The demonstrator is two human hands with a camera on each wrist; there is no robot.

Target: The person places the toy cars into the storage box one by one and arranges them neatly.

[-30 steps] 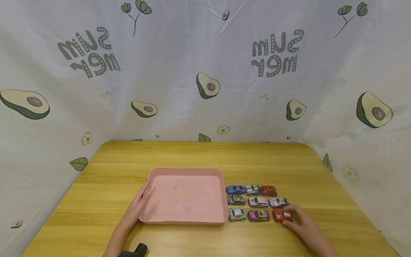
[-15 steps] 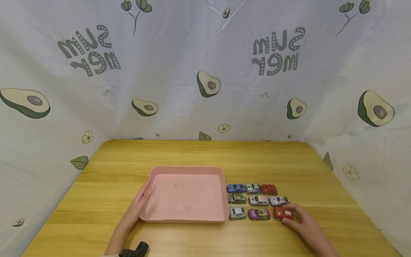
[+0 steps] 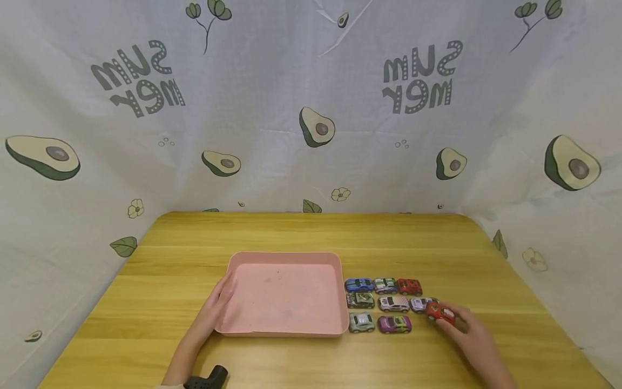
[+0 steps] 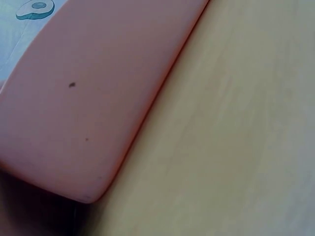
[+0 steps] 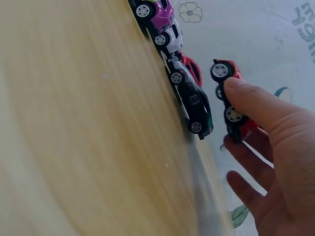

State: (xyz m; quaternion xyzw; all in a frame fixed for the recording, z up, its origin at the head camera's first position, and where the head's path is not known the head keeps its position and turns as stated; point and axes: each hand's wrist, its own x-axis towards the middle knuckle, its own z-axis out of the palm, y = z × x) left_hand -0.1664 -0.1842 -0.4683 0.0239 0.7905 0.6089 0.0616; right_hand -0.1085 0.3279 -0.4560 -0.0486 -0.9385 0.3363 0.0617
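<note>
My right hand (image 3: 473, 335) pinches a small red toy car (image 3: 440, 312) between thumb and fingers. In the right wrist view the red car (image 5: 234, 115) is off the table, wheels showing, beside the other cars. A white-and-blue toy car (image 3: 421, 304) lies just left of it, partly overlapped. Nearby in the front row sit a purple toy car (image 3: 394, 324) and a pale green one (image 3: 362, 322). My left hand (image 3: 214, 308) rests along the left side of a pink tray (image 3: 286, 333), fingers extended at its rim. The left wrist view shows the tray's corner, with the fingers hidden.
Behind stand a blue car (image 3: 359, 285), a white-and-green car (image 3: 385, 285), another red car (image 3: 410, 286), a camouflage-patterned car (image 3: 360, 300) and a white-and-pink car (image 3: 394, 303). The tray sits left of them on the wooden table (image 3: 311, 232). A printed curtain (image 3: 272, 75) surrounds the table.
The front-row red car has been picked up by my right hand and moved up and slightly right. My left hand stays at the tray.
</note>
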